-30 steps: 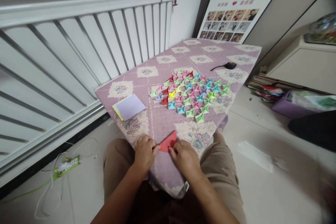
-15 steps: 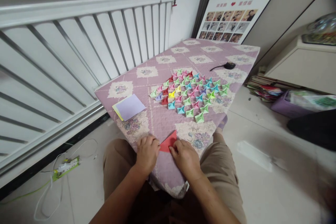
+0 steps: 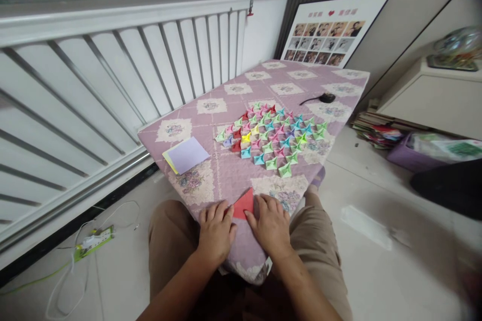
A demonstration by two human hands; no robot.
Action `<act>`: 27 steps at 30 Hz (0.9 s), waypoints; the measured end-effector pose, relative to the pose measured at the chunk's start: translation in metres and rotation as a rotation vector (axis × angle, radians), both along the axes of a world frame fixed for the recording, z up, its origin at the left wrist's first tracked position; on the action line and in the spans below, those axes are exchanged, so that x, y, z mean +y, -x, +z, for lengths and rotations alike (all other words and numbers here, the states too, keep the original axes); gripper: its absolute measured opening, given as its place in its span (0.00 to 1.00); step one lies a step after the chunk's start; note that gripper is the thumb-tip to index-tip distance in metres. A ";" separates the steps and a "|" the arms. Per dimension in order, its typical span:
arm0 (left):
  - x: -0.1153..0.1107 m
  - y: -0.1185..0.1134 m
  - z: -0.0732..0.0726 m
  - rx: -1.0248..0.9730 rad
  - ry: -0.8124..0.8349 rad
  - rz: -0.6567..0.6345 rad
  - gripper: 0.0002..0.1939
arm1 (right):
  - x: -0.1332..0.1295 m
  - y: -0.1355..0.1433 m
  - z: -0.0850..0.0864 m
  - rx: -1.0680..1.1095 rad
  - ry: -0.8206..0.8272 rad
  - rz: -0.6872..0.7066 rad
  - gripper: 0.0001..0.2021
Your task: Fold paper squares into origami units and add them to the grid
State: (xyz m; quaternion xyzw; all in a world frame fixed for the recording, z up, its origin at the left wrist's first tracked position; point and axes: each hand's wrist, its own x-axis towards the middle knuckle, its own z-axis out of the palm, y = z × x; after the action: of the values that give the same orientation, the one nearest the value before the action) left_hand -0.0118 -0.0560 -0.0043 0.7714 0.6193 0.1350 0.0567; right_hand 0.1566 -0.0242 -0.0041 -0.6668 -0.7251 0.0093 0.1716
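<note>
A red paper (image 3: 244,204), folded to a triangle, lies flat near the close corner of the cloth-covered table (image 3: 241,246). My left hand (image 3: 216,230) rests at its left edge, fingertips on the paper's side. On the right, my right hand (image 3: 271,223) lies with its fingers spread, the thumb touching the paper's lower right part. Beyond the hands stand rows of small folded paper pieces (image 3: 267,147) in green, pink, blue, red and yellow. A stack of square sheets (image 3: 186,155), lilac on top with yellow under it, is at the left.
A black object with a cord (image 3: 327,97) lies farther back on the table. The white radiator (image 3: 113,90) runs along the left side. A power strip (image 3: 94,243) with cables is on the floor at left. A photo board (image 3: 331,30) leans behind the table.
Both hands have flattened and opened out beside the red paper; the right fingers have spread and moved off its top. The view has shifted slightly.
</note>
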 end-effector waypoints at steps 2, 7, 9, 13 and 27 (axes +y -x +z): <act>-0.001 -0.001 -0.003 -0.002 -0.002 0.028 0.23 | -0.001 0.001 0.000 0.003 0.032 0.001 0.23; -0.004 -0.002 -0.005 -0.012 0.016 0.053 0.24 | 0.001 0.004 -0.002 0.107 0.096 0.000 0.21; -0.004 -0.002 -0.005 -0.019 0.024 0.054 0.24 | 0.003 0.005 -0.002 0.177 0.098 -0.002 0.18; -0.004 -0.001 -0.006 -0.039 0.019 0.051 0.24 | 0.004 0.004 -0.005 0.294 0.039 -0.006 0.12; -0.006 0.001 -0.006 -0.129 -0.015 0.059 0.24 | -0.007 0.008 -0.018 0.533 0.054 0.076 0.31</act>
State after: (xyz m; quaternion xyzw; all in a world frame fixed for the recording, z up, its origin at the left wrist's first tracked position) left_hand -0.0124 -0.0622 -0.0104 0.7428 0.6359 0.1907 0.0869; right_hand 0.1488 -0.0312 -0.0223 -0.6174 -0.6784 0.2104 0.3381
